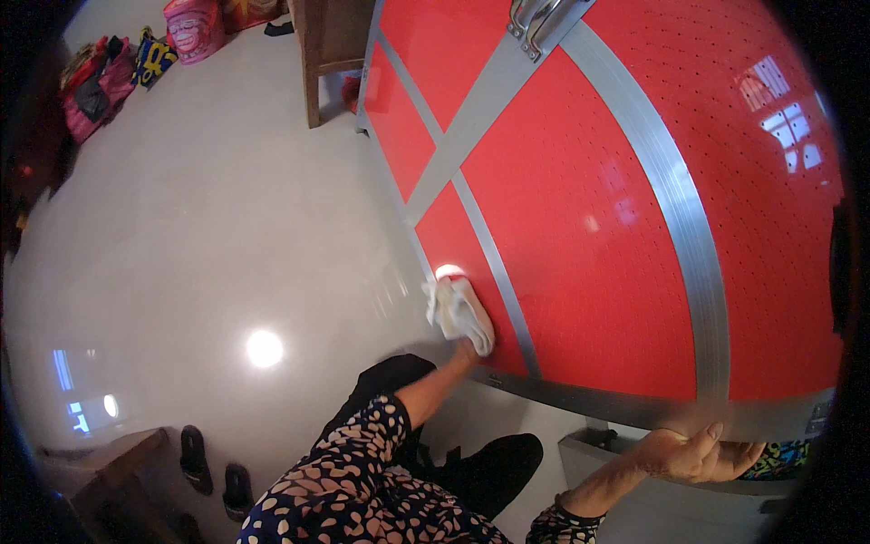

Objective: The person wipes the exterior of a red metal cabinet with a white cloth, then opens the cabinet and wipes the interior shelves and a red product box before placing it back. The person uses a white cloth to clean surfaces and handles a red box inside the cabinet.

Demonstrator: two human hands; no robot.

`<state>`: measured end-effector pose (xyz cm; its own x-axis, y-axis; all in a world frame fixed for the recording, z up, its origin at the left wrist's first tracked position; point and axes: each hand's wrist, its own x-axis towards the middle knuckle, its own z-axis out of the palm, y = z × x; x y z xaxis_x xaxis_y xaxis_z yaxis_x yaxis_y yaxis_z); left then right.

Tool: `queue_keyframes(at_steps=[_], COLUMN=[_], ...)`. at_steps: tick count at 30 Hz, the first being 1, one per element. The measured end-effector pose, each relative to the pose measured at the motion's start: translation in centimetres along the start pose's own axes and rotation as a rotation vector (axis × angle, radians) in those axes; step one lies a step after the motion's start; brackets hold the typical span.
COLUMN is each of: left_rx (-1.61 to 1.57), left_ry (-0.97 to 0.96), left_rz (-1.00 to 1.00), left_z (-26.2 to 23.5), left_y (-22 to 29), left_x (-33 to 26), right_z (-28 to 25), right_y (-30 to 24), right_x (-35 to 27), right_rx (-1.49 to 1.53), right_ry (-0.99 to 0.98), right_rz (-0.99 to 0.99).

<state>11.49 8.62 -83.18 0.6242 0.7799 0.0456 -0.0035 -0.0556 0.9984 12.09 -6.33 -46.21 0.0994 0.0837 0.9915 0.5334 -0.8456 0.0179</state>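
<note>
In front of me stands a large red box (580,227) with silver metal strips along its edges and across its side. My left hand (475,340) is on a white cloth (453,306), against the lower left part of the red side panel. Most of its fingers are hidden by the crumpled cloth, which is slightly blurred. At the near right corner, my right hand (693,456) grips the silver rim (770,419) of the box. Its thumb lies against the rim and its fingers curl underneath.
A metal handle (536,27) is fixed on the box's far edge. Behind the box stands a wooden piece of furniture (337,45). Dark slippers (195,458) and a low wooden stool (104,467) are on the shiny floor at my left. Bags (195,29) lie at the far left.
</note>
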Motion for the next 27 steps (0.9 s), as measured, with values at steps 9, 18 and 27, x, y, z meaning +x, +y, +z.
queue_keyframes(at_steps=[9, 18, 27], left_rx=[0.019, 0.003, -0.101], left_ry=[-0.06, 0.066, 0.167], left_rz=[0.057, 0.281, 0.194], left_z=[1.2, -2.8, -5.7], left_y=[-0.7, 4.3, 1.6], left_x=[-2.8, 12.8, 19.8], right_z=[4.8, 2.0, -0.1], right_y=[-4.0, -2.1, -2.3], right_x=[-2.1, -0.9, 0.1], right_rx=[0.379, 0.185, 0.177], right_ry=[0.177, 0.074, 0.092], right_rz=[0.274, 0.098, 0.09])
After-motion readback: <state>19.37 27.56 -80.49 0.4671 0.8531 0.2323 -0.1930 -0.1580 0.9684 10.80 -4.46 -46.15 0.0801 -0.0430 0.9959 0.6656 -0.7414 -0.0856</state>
